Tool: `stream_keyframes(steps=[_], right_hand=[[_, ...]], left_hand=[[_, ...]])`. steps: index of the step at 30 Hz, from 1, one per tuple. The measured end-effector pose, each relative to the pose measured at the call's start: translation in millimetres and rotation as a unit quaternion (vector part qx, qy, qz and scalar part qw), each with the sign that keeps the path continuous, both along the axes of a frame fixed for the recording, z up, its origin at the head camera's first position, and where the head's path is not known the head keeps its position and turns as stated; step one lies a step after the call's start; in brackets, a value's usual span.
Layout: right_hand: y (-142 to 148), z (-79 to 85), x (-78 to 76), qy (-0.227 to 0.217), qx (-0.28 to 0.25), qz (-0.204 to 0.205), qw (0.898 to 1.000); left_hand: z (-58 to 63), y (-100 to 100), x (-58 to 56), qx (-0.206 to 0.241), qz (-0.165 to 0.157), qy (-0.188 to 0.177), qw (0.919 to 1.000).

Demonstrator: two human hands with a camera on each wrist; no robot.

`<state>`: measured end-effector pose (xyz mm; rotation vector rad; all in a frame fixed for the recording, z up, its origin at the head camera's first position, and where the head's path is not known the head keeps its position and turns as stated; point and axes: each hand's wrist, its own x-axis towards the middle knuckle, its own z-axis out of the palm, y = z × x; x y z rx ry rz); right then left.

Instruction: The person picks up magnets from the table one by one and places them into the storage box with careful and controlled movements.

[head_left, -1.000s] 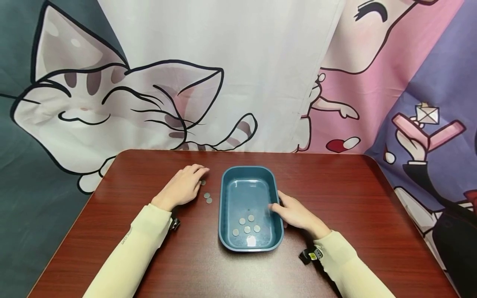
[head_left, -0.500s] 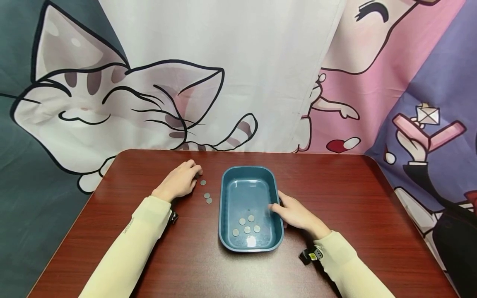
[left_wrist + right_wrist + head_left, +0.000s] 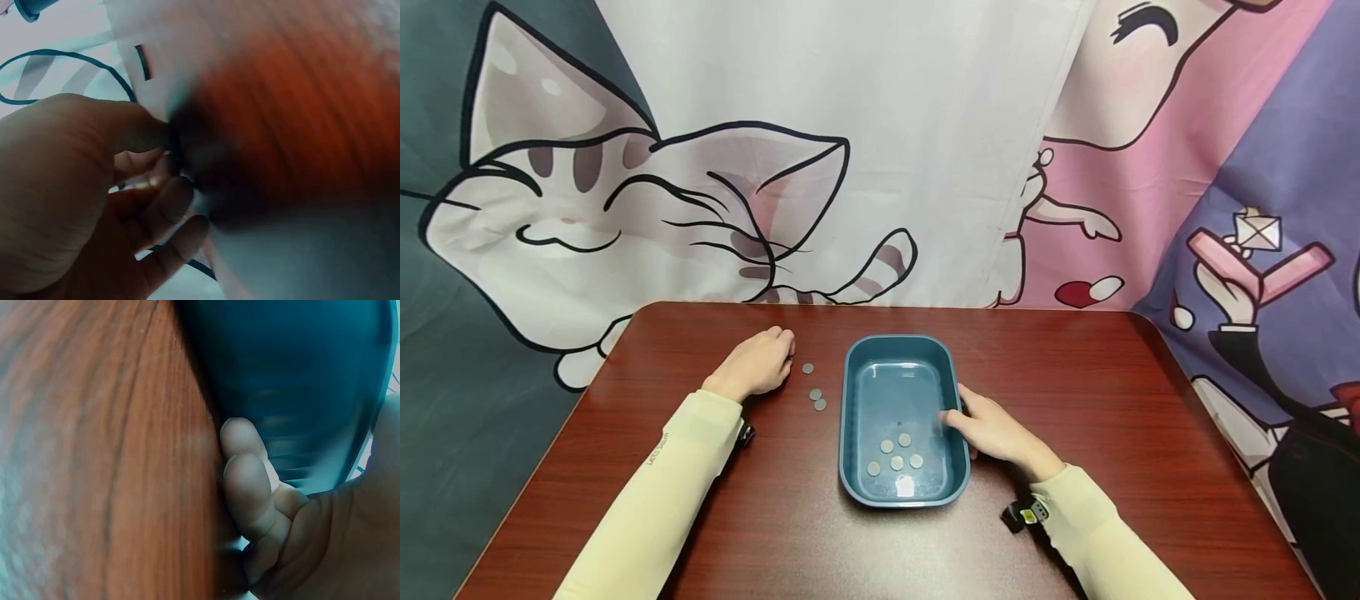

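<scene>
On the left of the reddish-brown wooden desk (image 3: pixel 1075 367), the left hand (image 3: pixel 751 365) rests low at the surface, its fingers curled in with the thumb drawn toward them. The left wrist view is dark and blurred at the fingertips, so I cannot tell whether they pinch anything. Just right of its fingers lies a single coin (image 3: pixel 807 368); a little nearer the person is a pair of coins (image 3: pixel 816 394) set close together, all flat on the desk.

Right of these stands a blue rectangular tray (image 3: pixel 850 400) with rounded corners. It holds five silvery coins (image 3: pixel 897 462), spread out in the half nearer the person.

At the tray's right side, the right hand (image 3: pixel 992 427) grips the wall, thumb over the rim and the fingers bent against the outside, low down by the desk.
</scene>
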<state>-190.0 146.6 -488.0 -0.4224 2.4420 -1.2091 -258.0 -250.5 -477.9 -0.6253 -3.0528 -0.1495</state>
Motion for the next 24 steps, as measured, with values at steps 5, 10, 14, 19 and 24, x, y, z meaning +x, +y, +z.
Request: stream_keyframes(steps=[5,10,14,19,24], right_hand=[[-0.2,-0.6,-0.1,-0.002,-0.002,0.001,1.0],[0.3,-1.0,-0.2,-0.002,0.0,0.002,1.0],[0.9,-0.3,-0.1,0.0,0.004,0.002,1.0],[0.3,0.9,-0.3,0.003,0.004,0.003,1.0],[-0.8,0.4,-0.3,0.002,0.0,0.003,1.0]], left_hand=[[2.0,-0.8,3.3,-0.01,-0.001,-0.019,0.9998],[2.7,-0.8,7.6,-0.002,0.003,-0.027,0.9996],[7.4,3.8,12.7,0.015,-0.008,-0.015,0.9997],[12.3,14.9,19.3,0.031,-0.023,0.01,0.9992],[18.5,32.4,28.5,0.04,-0.04,0.036,0.9977]])
